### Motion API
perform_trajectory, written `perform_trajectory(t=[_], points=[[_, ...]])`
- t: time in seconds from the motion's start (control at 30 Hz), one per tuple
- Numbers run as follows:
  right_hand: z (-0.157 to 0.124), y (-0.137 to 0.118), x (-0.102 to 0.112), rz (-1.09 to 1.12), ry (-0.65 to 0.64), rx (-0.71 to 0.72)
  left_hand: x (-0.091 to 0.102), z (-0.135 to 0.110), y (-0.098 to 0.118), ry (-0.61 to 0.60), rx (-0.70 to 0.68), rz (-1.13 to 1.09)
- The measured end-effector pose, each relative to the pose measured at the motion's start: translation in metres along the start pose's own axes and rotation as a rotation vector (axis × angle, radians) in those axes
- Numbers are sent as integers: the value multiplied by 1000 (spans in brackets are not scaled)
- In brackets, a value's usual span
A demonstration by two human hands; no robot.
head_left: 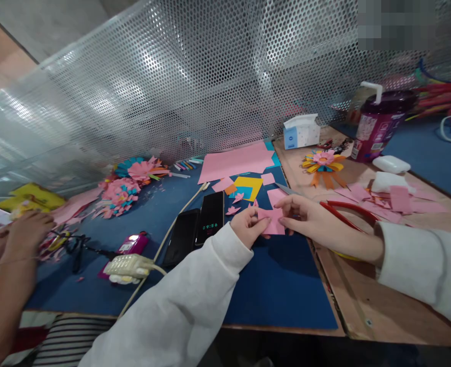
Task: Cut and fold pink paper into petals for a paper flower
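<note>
Between my hands, a small pink paper piece [274, 224] is held up over the blue mat. My left hand [247, 227] pinches its left side, thumb in front. On the right side, my right hand [300, 214] grips the same paper between thumb and fingers. Just behind lie small folded pink paper pieces [233, 210], a yellow sheet [254, 186] and a blue paper piece [233, 193]. Red-handled scissors [353, 210] rest partly hidden beneath my right forearm, their blade tip pointing to the back left.
Two phones [210, 219] lie left of my hands, near a power strip [129, 267] and its cable. Paper flowers [120, 196] sit at the back left. A purple cup [380, 127] with a straw and a tissue pack [301, 131] stand at right. Another person's hands [28, 232] work at far left.
</note>
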State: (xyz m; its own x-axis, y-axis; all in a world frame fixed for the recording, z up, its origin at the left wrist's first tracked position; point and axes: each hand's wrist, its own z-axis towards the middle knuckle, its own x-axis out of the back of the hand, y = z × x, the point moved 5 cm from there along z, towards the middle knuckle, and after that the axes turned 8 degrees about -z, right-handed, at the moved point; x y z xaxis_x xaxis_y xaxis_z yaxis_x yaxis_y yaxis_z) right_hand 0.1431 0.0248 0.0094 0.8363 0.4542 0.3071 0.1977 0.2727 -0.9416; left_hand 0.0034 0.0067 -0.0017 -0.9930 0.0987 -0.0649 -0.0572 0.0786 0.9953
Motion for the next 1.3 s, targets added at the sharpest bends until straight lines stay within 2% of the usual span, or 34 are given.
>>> perform_trajectory(t=[0.2,0.37,0.47,0.57,0.7,0.83,0.97,1.17,1.3], points=[[-4,-7,5,-27,57,119,1,-3,-1,1,80,-126],[-9,-16,5,-213,-21,261,2,-1,0,-39,128,-176],[-8,-17,4,-261,-48,274,2,1,-4,-72,124,-148],[-6,-16,5,-224,-15,205,2,1,-2,-91,54,-142],[-5,-14,11,-146,82,125,-2,-4,11,-139,-111,-61],[-6,-13,17,-113,178,114,-2,-8,20,-103,-272,100],[-7,-14,17,-149,182,133,-3,-8,22,-69,-385,244],[-8,-13,16,-118,182,100,-1,-11,28,41,-407,213],[-8,-13,16,-106,177,92,-1,-13,28,59,-395,204]])
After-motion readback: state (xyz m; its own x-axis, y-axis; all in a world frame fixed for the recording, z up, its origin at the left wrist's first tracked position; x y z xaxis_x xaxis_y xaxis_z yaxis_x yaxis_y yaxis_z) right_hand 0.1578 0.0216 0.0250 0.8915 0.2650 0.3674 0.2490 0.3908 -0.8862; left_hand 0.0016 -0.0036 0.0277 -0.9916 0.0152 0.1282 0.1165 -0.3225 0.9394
